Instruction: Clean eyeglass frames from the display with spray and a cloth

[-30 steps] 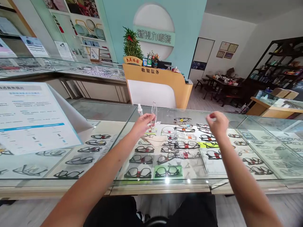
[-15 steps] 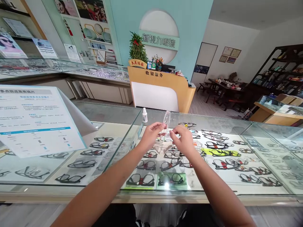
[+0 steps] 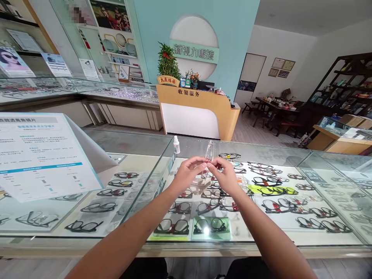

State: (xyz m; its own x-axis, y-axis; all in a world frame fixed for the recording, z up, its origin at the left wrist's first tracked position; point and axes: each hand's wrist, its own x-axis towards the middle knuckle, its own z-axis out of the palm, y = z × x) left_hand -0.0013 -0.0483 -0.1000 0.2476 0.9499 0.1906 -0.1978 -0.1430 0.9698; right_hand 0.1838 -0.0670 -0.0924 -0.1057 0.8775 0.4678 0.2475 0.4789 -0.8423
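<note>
A pair of clear-framed eyeglasses (image 3: 209, 149) is held upright above the glass counter, seen nearly edge-on. My left hand (image 3: 192, 170) pinches it from the left, thumb and fingers together near its middle. From the right, my right hand (image 3: 223, 172) closes on the same glasses, its thumb meeting the left thumb. Both hands hide part of the frame. A small white bottle (image 3: 176, 145) stands on the counter just beyond my left hand. Rows of eyeglasses, among them a dark pair (image 3: 171, 226), lie inside the case below.
A folded white information card (image 3: 43, 155) stands on the counter at left. The glass display case (image 3: 139, 190) spans the front. Across the aisle are a wooden cashier desk (image 3: 200, 100) with a plant (image 3: 167, 62) and more glass showcases (image 3: 116, 91).
My right hand has moved left onto the glasses, so the hands now meet there. The glasses have shifted slightly right. The view has tilted slightly.
</note>
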